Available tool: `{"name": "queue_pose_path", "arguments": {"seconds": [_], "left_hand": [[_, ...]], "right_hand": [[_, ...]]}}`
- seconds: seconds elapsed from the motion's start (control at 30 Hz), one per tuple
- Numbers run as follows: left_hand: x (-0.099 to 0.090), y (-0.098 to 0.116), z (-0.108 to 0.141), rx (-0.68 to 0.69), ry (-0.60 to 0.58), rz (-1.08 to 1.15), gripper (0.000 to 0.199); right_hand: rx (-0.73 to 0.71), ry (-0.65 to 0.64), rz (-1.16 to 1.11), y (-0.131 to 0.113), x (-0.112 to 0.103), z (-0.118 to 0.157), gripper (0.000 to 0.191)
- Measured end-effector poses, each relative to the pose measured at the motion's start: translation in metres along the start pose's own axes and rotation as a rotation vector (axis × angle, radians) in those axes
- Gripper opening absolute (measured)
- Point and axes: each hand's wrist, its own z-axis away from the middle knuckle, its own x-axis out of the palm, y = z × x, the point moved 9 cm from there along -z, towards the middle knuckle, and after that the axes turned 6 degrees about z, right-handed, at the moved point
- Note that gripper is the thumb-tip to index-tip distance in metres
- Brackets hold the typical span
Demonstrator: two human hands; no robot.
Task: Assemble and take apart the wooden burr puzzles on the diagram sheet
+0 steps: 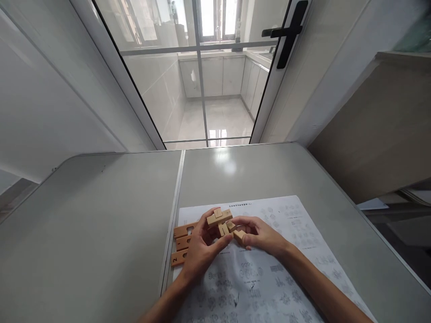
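Note:
Above the printed sheet, my left hand [198, 253] is closed around a cluster of pale wooden interlocking puzzle pieces [219, 218], with its thumb along the near side. Some of the pieces stick out at angles to one another. My right hand [266, 235] pinches a short wooden piece [239, 237] against the right side of the cluster. Whether that piece is joined to the others I cannot tell. Just left of my left hand lie several flat orange-brown wooden pieces [179, 258] with cut-outs and numbers, partly hidden behind the hand.
A large paper sheet [289, 206] with rows of small printed diagrams lies on the grey table [101, 233]. A pale seam [175, 188] runs across the tabletop left of the sheet. Beyond the far edge stands a glass door [222, 74] with a black handle [292, 31].

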Motion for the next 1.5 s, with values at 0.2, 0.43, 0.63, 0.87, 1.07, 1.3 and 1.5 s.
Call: {"name": "queue_pose_path", "arguments": {"seconds": [0.2,0.43,0.63,0.87,1.07,1.3,1.5], "left_hand": [[0.001,0.001,-0.001,0.015,-0.002,-0.026,0.069],[-0.001,0.001,-0.002,0.046,-0.018,-0.032,0.069],[-0.001,0.000,-0.003,0.066,-0.023,-0.030,0.069],[0.000,0.002,-0.002,0.058,-0.004,-0.031,0.070],[-0.001,0.001,-0.001,0.060,-0.010,-0.059,0.072],[0.003,-0.001,-0.002,0.065,-0.057,-0.058,0.069],[0.002,0.003,-0.001,0.073,-0.013,-0.057,0.069]], "right_hand": [[-0.003,-0.039,-0.116,0.000,0.005,-0.002,0.056],[0.007,-0.055,-0.190,0.001,0.005,-0.002,0.055],[-0.020,-0.117,-0.174,-0.001,0.008,-0.003,0.056],[-0.056,-0.112,-0.109,-0.002,0.007,-0.002,0.053],[-0.085,-0.106,-0.153,-0.004,0.006,-0.003,0.056],[-0.123,-0.123,-0.189,-0.010,0.010,-0.003,0.061],[-0.114,-0.046,-0.159,-0.011,0.006,-0.005,0.063]]}}
